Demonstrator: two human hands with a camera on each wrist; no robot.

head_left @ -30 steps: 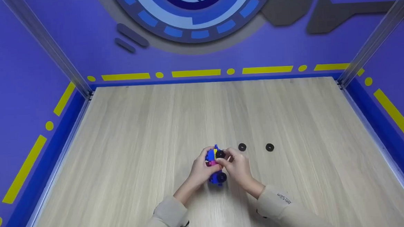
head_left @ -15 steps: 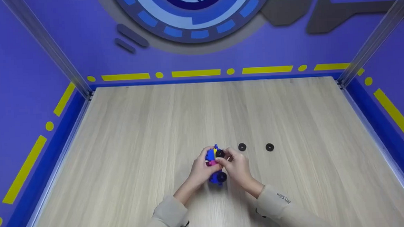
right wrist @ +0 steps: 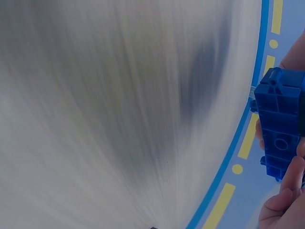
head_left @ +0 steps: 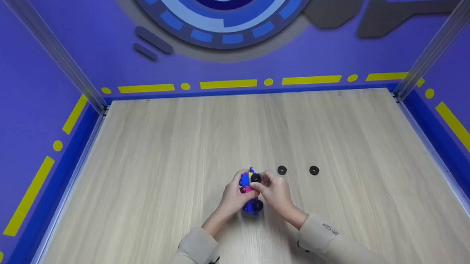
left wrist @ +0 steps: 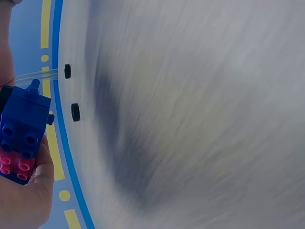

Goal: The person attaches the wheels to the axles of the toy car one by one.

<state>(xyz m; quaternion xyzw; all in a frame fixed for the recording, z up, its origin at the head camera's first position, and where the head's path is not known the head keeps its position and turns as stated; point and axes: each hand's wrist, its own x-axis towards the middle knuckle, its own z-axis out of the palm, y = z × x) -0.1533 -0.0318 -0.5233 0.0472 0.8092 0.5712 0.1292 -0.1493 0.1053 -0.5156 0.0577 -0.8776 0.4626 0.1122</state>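
A toy car of building blocks (head_left: 245,180) is held up between both hands in the head view, blue with a pink block (left wrist: 18,164) and a yellow part. My left hand (head_left: 233,196) grips the car from its left side, thumb across the pink block. With thumb and fingers, my right hand (head_left: 277,191) pinches the far black wheel (head_left: 256,178) on the car's right side. The near wheel (head_left: 257,205) is untouched. Studs on top show in the left wrist view, and the hollow blue underside (right wrist: 282,121) in the right wrist view.
Two loose black tyres, a nearer-in tyre (head_left: 282,170) and an outer tyre (head_left: 314,170), lie beyond the right hand on the wooden table (head_left: 159,152). Blue-purple panels (head_left: 232,71) with yellow marks enclose the table at the back and both sides.
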